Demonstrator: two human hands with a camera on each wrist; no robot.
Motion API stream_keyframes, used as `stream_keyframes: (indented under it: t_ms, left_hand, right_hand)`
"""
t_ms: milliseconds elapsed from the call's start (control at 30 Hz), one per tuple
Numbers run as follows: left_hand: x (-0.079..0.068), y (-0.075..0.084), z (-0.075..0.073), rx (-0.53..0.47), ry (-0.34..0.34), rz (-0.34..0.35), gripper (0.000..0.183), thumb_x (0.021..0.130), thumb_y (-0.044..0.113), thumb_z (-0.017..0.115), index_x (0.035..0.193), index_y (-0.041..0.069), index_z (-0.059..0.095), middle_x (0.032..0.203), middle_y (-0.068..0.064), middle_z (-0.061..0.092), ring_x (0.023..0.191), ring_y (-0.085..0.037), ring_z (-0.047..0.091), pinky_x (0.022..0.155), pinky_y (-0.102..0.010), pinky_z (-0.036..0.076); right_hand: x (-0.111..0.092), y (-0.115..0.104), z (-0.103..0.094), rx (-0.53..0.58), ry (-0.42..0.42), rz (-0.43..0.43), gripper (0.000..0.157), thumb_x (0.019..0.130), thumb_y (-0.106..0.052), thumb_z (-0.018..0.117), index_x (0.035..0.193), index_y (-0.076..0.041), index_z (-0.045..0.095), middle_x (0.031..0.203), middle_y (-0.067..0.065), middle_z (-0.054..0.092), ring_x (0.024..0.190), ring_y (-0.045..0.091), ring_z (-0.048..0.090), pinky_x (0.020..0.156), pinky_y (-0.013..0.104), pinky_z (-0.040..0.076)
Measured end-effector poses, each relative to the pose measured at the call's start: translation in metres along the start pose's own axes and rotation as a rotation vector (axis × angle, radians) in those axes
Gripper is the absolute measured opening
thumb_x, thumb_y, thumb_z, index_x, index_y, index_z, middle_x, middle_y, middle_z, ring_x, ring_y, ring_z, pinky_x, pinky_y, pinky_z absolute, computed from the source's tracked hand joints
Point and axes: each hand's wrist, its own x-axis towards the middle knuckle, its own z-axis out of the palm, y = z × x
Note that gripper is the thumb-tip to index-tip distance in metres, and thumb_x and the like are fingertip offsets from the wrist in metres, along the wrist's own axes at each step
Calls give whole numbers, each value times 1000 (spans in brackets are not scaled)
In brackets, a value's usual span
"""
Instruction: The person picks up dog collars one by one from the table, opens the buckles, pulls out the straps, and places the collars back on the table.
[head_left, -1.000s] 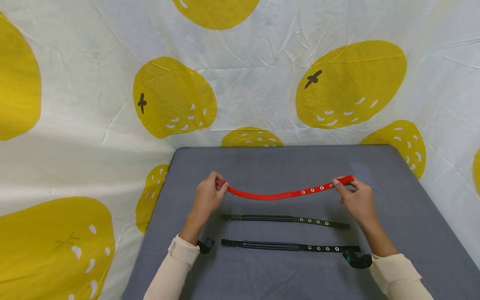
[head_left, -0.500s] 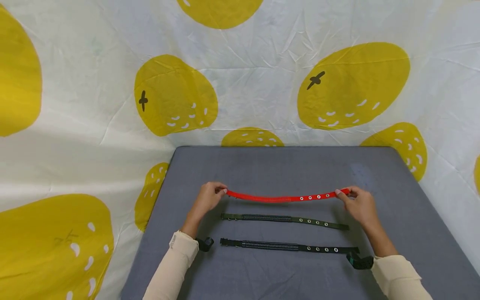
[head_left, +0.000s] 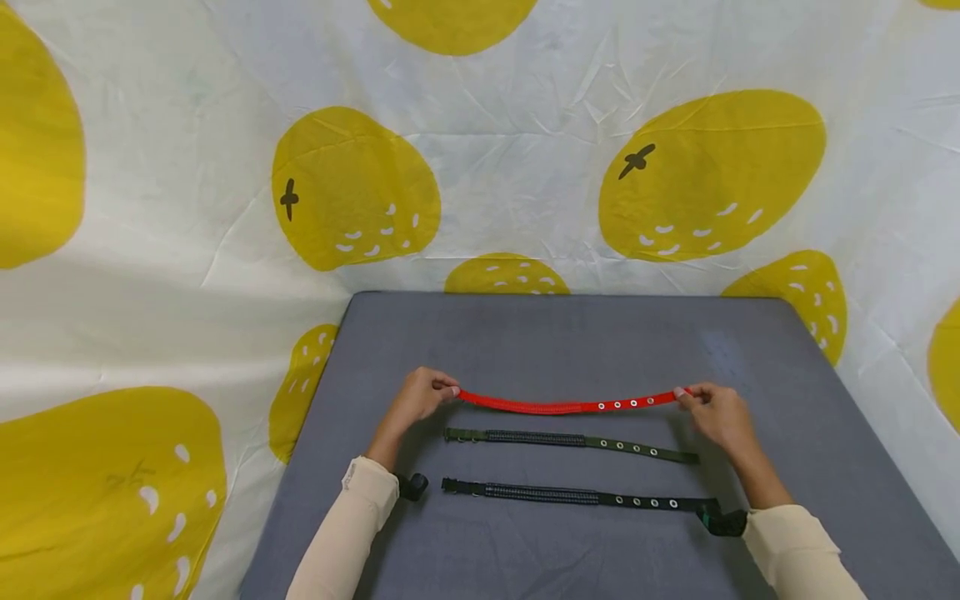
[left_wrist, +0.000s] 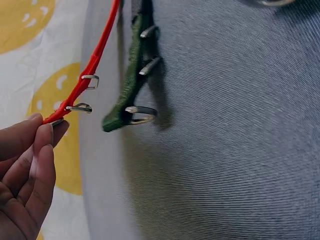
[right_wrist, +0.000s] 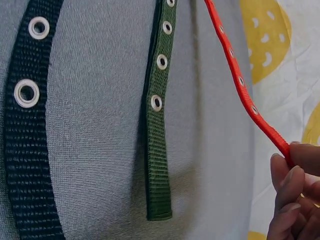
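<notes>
A red pet collar (head_left: 540, 408) with metal eyelets is stretched between both hands, its middle sagging slightly. My left hand (head_left: 423, 396) pinches the buckle end between thumb and fingers; metal loops hang from that end in the left wrist view. At the other end, my right hand (head_left: 716, 412) pinches the strap just beyond the eyelets (right_wrist: 241, 81). Nearer to me, a green collar (head_left: 630, 449) lies straight on the grey table, its buckle end to the left. A black collar (head_left: 540, 494) lies roughly parallel in front of it.
The grey cloth-covered table (head_left: 570, 558) carries the collars. Behind and to the left hangs a white sheet (head_left: 510, 192) with large yellow fruit prints. Dark wrist straps (head_left: 722, 522) sit at the sleeve cuffs, the right one overlapping the black collar's tip in the head view.
Both hands have lowered the red collar toward me, closer to the green one. My right hand's grip now sits nearer the red strap's tip. The green and black collars stay put.
</notes>
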Motion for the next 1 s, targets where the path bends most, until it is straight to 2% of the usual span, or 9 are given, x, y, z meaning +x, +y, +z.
stream_keyframes:
  t_ms: [100,233,433,633,800,1000]
  left_hand:
    - [3,-3,5,10,-8,4,13,91,14,74,100,8,80,84,-5,77,72,-14,68,62,-28,52]
    - [5,-9,11,29,-17,2,11,91,11,74,99,5,79,82,-6,76,71,-12,67,64,-28,53]
    - [6,-16,18,71,-38,-42,10,94,13,71,98,6,77,83,-5,73,70,-13,64,63,-29,52]
    - [8,-17,20,99,-34,-55,12,95,15,70,97,6,78,82,-4,72,67,-13,61,60,-28,49]
    - [12,-19,21,136,-14,-53,12,94,15,71,91,6,79,79,-3,71,65,-13,56,58,-26,46]
    - [16,-22,22,172,15,-48,11,92,15,74,86,7,79,76,-2,70,65,-13,54,59,-26,45]
  right_hand:
    - [2,8,0,-44,-28,26,34,99,-30,63,90,2,68,62,5,62,52,16,50,49,30,37]
    - [4,20,3,-118,-80,49,38,99,-35,62,85,0,68,61,1,59,57,18,49,53,31,36]
    - [9,34,9,-192,-165,107,39,101,-37,58,92,-1,72,73,6,65,67,24,55,55,33,37]
    - [12,39,13,-218,-186,170,39,101,-40,58,97,-4,73,80,10,68,76,31,59,57,37,39]
    - [14,43,15,-259,-186,211,38,97,-44,61,89,-7,67,81,14,63,76,35,59,60,44,42]
    - [18,48,16,-287,-190,209,42,94,-49,63,81,-9,61,77,15,60,75,37,58,60,47,42]
